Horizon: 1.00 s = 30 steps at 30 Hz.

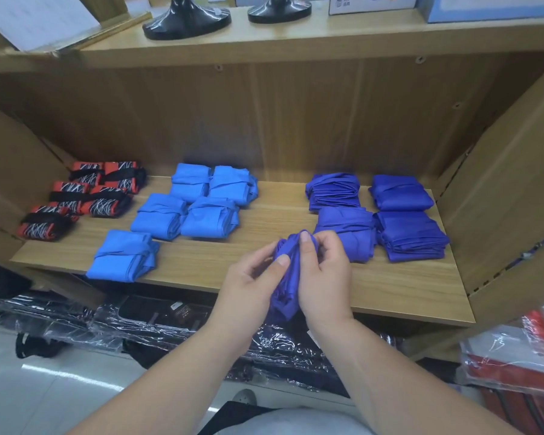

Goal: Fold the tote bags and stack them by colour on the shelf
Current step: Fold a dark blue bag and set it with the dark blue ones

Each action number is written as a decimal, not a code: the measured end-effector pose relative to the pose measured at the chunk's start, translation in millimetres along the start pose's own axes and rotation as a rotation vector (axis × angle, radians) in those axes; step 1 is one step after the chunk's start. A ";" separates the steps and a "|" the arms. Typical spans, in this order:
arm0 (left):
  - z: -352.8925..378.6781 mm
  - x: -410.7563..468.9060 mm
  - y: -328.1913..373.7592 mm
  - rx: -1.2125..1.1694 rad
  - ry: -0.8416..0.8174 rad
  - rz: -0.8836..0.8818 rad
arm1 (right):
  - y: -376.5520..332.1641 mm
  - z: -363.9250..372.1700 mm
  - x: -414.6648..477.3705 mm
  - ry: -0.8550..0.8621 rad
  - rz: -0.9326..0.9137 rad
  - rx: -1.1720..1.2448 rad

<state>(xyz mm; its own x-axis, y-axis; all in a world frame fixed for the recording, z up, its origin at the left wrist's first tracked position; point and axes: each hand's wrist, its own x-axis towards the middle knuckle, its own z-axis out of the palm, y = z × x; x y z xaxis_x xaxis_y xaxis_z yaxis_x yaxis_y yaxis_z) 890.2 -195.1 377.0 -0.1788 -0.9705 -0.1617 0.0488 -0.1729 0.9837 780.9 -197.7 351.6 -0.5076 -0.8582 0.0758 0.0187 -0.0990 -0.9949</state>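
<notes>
Gripping a bunched dark-blue tote bag (283,287) between them, left hand (252,287) and right hand (322,277) hold it above the shelf (264,274) front edge; folded dark-blue bags (409,235) lie just beyond.

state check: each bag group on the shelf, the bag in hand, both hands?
Red patterned bags: folded, grouped at shelf left.
Light blue bags: folded, laid mid-shelf.
Dark blue bags: folded, in low stacks at shelf right.
Held dark blue bag: bunched, not yet folded flat.
Left hand: closed on the held bag.
Right hand: closed on the held bag, pinching its top.
Shelf: holds all three groups.
</notes>
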 end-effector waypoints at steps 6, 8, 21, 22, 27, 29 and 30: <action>2.4 -1.5 7.4 0.020 0.102 -0.015 | 4.1 3.6 -8.5 -0.022 -0.009 -0.016; 6.5 -1.7 3.5 0.068 0.156 0.006 | 6.2 4.4 -11.4 -0.012 0.013 -0.010; 15.0 3.2 6.5 -0.194 0.233 -0.085 | -0.6 -6.5 -0.1 -0.050 0.041 0.018; 13.7 3.1 7.4 -0.189 0.227 -0.080 | -1.5 -8.3 0.9 -0.071 0.042 0.023; 13.4 -3.0 8.4 -0.223 0.234 -0.097 | -2.5 -10.7 0.9 -0.101 0.107 0.034; 19.5 -5.6 8.5 -0.279 0.284 -0.110 | -7.6 -7.1 0.8 -0.094 0.159 0.080; 22.7 -6.1 8.4 -0.307 0.308 -0.120 | -9.5 -4.9 1.1 -0.079 0.194 0.105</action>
<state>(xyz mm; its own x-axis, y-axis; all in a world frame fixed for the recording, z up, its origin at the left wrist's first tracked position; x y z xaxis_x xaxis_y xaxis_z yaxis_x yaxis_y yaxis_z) 869.4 -186.9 388.0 0.0980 -0.9373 -0.3346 0.3429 -0.2838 0.8955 776.0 -195.2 360.7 -0.4165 -0.9028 -0.1067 0.2011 0.0230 -0.9793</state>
